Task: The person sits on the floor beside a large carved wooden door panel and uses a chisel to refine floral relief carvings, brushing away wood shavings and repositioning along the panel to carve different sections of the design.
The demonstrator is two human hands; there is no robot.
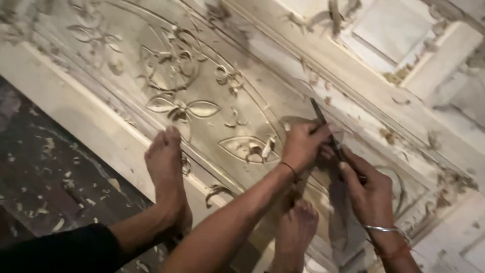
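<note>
Wood: pale carved panel point(212, 65), shavings scattered.
Left hand point(303, 144): closed on chisel point(323, 126), steering the tip.
Right hand point(371, 189): closed on the chisel's handle end.
Technique: shallow, controlled cuts look best.

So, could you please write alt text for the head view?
Both hands, left and right, grip a thin chisel against a pale carved wood panel with leaf motifs. Bare feet rest on the panel among shavings.

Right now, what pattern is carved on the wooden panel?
Leaf and scroll shapes on the pale wooden panel, in the head view.

pale wooden panel point(283, 65) carved with leaf-and-scroll pattern; dark chisel point(323, 124); silver bangle point(382, 229)
</note>
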